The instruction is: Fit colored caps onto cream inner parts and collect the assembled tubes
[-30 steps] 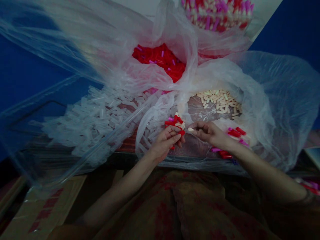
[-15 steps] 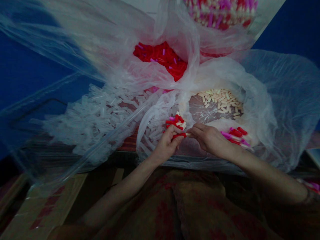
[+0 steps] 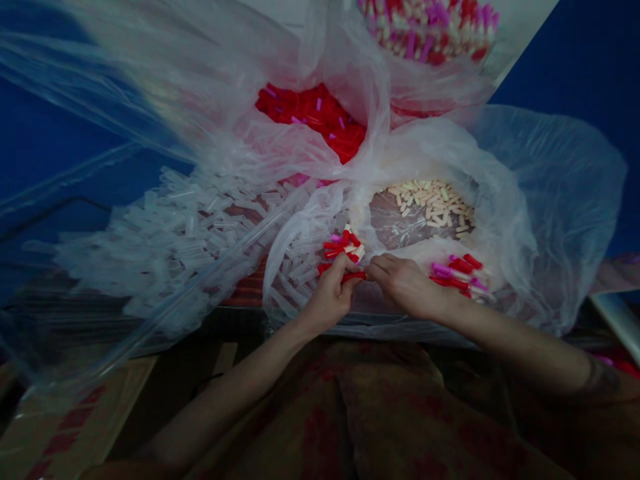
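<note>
My left hand (image 3: pixel 325 297) pinches a small red plastic tube (image 3: pixel 356 275) lying crosswise between thumb and fingers. At the tube's right end, my right hand (image 3: pixel 403 283) has its fingertips closed together; what they grip is too small and dark to make out. Just beyond my left fingers sits a little heap of red, pink and cream pieces (image 3: pixel 345 245). Several red and pink tubes (image 3: pixel 457 273) lie beyond my right wrist on the clear plastic. Further back, loose cream plugs (image 3: pixel 440 203) are spread inside an open plastic bag (image 3: pixel 505 193).
Many clear short tubes (image 3: pixel 185 233) are heaped at the left. An open bag at the back holds red pieces (image 3: pixel 320 117). Behind it stands a packed bundle of pink, red and cream pieces (image 3: pixel 433 30). A cardboard box (image 3: pixel 75 420) is at the lower left.
The cream end seen earlier between the red tube and my right fingertips no longer shows. My right fingers are closer to the tube. The whole view has shifted slightly.
</note>
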